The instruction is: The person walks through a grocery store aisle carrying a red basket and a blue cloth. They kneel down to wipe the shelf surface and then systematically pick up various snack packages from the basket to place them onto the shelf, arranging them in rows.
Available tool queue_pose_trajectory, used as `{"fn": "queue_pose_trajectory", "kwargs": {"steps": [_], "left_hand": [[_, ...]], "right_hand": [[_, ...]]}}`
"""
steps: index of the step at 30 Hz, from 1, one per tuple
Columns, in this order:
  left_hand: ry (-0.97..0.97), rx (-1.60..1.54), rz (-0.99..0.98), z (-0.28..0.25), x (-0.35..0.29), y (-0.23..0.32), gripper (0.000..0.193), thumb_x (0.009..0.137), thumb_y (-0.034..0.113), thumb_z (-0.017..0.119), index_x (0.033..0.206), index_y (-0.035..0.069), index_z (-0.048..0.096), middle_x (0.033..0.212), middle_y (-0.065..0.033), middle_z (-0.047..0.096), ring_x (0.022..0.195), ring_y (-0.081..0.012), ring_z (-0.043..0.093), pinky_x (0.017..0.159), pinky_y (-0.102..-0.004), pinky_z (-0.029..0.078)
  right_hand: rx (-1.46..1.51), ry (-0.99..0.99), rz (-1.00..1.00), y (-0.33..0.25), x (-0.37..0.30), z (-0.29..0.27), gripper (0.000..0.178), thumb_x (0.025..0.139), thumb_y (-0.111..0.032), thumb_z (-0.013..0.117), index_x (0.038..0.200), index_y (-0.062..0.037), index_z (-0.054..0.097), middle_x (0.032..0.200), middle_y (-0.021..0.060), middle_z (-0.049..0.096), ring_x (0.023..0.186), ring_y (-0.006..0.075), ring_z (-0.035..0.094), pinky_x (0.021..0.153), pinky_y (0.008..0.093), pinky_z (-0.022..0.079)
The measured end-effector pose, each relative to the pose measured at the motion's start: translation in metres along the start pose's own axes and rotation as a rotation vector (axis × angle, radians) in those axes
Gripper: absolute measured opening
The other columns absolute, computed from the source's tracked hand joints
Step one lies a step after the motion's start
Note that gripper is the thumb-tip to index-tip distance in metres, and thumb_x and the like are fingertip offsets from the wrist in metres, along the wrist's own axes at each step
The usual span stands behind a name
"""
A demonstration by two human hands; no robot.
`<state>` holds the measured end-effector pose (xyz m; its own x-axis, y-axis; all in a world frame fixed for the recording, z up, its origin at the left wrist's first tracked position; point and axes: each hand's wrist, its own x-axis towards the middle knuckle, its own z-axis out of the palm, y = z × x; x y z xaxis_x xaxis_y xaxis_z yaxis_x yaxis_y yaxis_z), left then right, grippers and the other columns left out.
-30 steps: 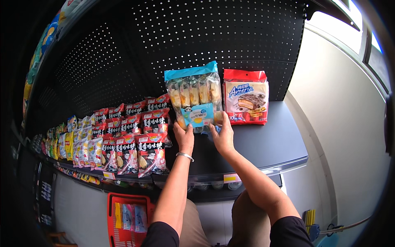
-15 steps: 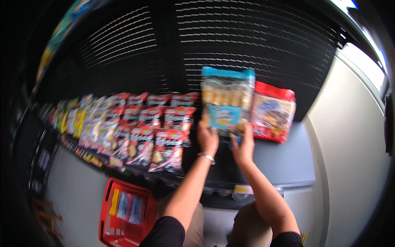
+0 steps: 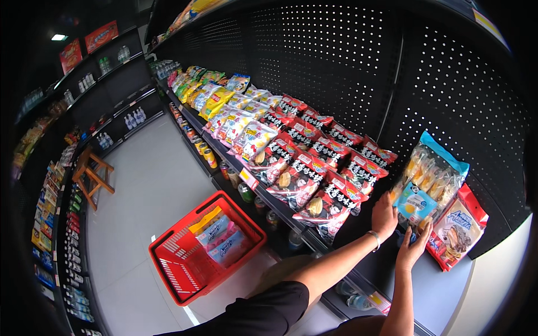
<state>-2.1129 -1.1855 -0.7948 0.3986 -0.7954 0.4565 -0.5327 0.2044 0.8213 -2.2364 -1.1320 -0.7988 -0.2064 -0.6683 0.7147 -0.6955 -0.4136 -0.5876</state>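
Both my hands are on a clear snack bag (image 3: 431,173) with a light blue top band and a blue label; wrapped yellowish pieces show inside. It stands tilted on the right part of the shelf. My left hand (image 3: 384,215), with a bracelet at the wrist, grips its lower left side. Along the bottom edge, the fingers of my right hand (image 3: 414,245) hold the bag from below. Immediately right of it, a red and cream snack bag (image 3: 457,229) leans beside the first one. A small blue item behind my fingers is mostly hidden.
Rows of red-and-black snack bags (image 3: 302,179) fill the shelf to the left, with white and yellow bags farther along. A red shopping basket (image 3: 227,273) holding blue, pink and yellow packages (image 3: 224,239) sits on the floor. A wooden stool (image 3: 92,178) stands beyond, near another stocked shelf.
The view has swung left, bringing the aisle, stool and far shelves into sight. Both hands stay on the clear snack bag, which now appears farther right and lower in the picture.
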Motion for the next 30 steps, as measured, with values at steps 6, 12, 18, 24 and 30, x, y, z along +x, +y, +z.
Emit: {"fn": "queue_pose_trajectory", "kwargs": {"steps": [6, 12, 18, 24, 30], "left_hand": [[-0.023, 0.0, -0.009, -0.005, -0.001, 0.008, 0.056, 0.083, 0.006, 0.064, 0.131, -0.007, 0.04, 0.125, -0.0255, 0.053, 0.111, -0.0423, 0.053, 0.095, -0.0469, 0.044], [-0.008, 0.013, 0.025, -0.01, -0.001, 0.002, 0.056, 0.083, 0.007, 0.063, 0.132, -0.008, 0.039, 0.125, -0.026, 0.053, 0.11, -0.043, 0.054, 0.095, -0.0475, 0.044], [-0.05, -0.101, 0.024, -0.013, 0.002, 0.017, 0.031, 0.081, 0.008, 0.059, 0.11, -0.004, 0.051, 0.1, -0.0279, 0.061, 0.097, -0.0459, 0.058, 0.084, -0.0491, 0.048], [-0.094, -0.009, 0.119, -0.013, 0.012, -0.015, 0.053, 0.085, 0.012, 0.061, 0.13, -0.009, 0.042, 0.121, -0.0299, 0.055, 0.113, -0.0455, 0.053, 0.096, -0.0475, 0.043], [-0.112, -0.001, 0.112, 0.004, 0.0, -0.007, 0.059, 0.086, 0.011, 0.063, 0.136, -0.007, 0.036, 0.124, -0.0277, 0.054, 0.112, -0.0439, 0.053, 0.096, -0.0478, 0.043]], "right_hand": [[0.011, -0.018, 0.005, 0.003, 0.001, -0.003, 0.067, 0.089, -0.008, 0.066, 0.147, -0.0029, 0.034, 0.15, 0.0232, 0.035, 0.113, 0.0345, 0.058, 0.097, 0.0398, 0.046], [0.019, 0.011, -0.053, -0.003, -0.002, -0.001, 0.065, 0.09, -0.007, 0.065, 0.147, -0.0032, 0.034, 0.149, 0.0213, 0.038, 0.108, 0.031, 0.059, 0.096, 0.0387, 0.047], [-0.021, 0.014, 0.032, -0.013, 0.001, -0.02, 0.063, 0.088, -0.003, 0.065, 0.144, -0.0018, 0.037, 0.127, 0.0195, 0.056, 0.108, 0.0275, 0.059, 0.097, 0.0374, 0.045], [0.099, 0.021, 0.022, -0.027, 0.011, -0.023, 0.068, 0.081, 0.001, 0.068, 0.142, -0.0025, 0.038, 0.149, 0.0199, 0.037, 0.119, 0.0316, 0.055, 0.096, 0.0368, 0.048], [-0.255, 0.102, 0.044, -0.001, 0.015, -0.054, 0.066, 0.08, -0.007, 0.07, 0.139, -0.0013, 0.04, 0.148, 0.02, 0.038, 0.129, 0.0396, 0.042, 0.107, 0.0464, 0.035]]}}
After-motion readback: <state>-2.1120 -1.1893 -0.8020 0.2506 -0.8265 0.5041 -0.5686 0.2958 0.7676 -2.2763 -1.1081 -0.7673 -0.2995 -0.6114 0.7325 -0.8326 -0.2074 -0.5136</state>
